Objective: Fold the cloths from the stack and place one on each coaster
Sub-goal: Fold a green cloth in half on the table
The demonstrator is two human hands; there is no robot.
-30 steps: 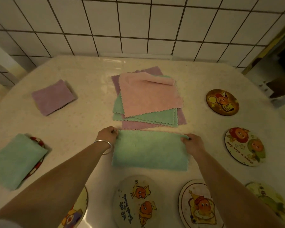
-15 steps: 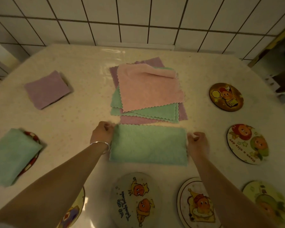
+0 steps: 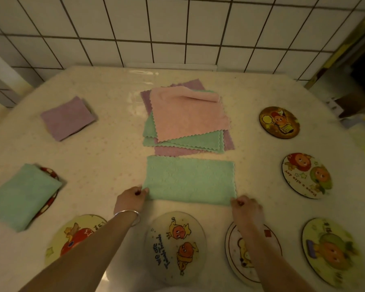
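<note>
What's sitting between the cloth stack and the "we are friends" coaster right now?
In the head view, the half-folded green cloth lies between the stack and that coaster, with the left hand and right hand at its near corners.

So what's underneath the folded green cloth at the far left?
A coaster with a red patterned rim pokes out from under the folded green cloth along its right side. The cloth covers the rest, so the coaster's picture cannot be seen.
</note>
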